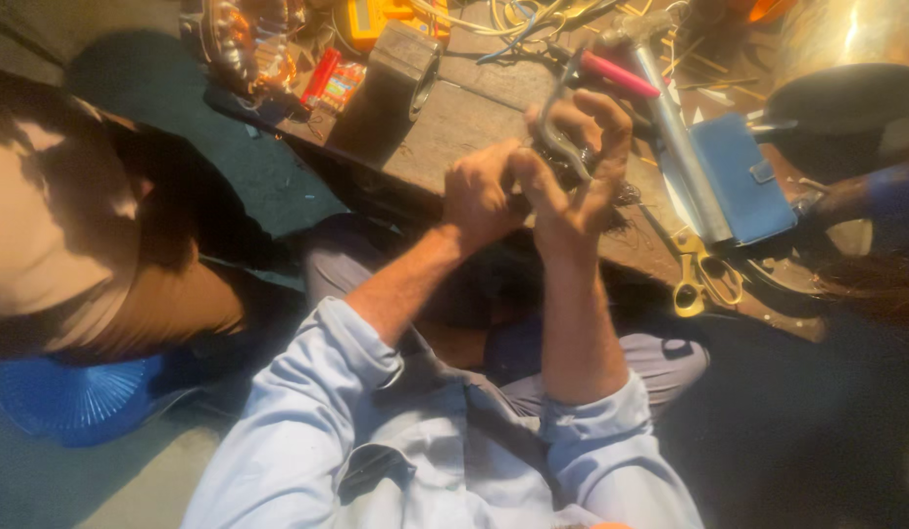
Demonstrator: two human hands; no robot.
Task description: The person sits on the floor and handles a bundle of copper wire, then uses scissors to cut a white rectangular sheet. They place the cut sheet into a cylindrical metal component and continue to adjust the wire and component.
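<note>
Wooden and scarred, the workbench [474, 108] runs across a dim room, strewn with a metal pipe [682, 147], a blue wallet-like case [743, 176], yellow-handled scissors [704, 279], a yellow meter [376, 18] and loose wires. Above its near edge, the 2 hands meet. The right hand [582, 167] is wrapped around dark pliers [562, 127], red grips upward. The left hand [479, 196] pinches a small part, hidden by fingers, at the jaws. I judge a slip likely: poor light, cramped grip, skin beside metal.
</note>
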